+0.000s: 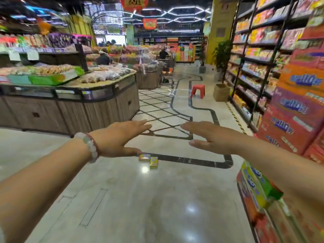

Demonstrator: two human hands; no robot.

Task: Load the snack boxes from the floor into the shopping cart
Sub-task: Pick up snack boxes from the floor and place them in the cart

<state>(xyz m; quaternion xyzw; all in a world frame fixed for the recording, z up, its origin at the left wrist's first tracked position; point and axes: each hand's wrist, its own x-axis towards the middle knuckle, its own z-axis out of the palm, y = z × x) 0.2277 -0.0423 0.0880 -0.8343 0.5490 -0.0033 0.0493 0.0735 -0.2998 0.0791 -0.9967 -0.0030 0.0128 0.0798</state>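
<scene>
Both hands reach forward, fingers straight, holding nothing: left hand point(121, 137), right hand point(210, 135). Two small snack boxes point(149, 159) lie on the floor point(122, 199), at five o'clock of the left hand; their long axes run roughly crosswise and upright.

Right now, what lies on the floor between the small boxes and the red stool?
In the head view, only bare tiled floor with dark inlaid lines separates the small boxes from the red stool; nothing stands there.
</scene>
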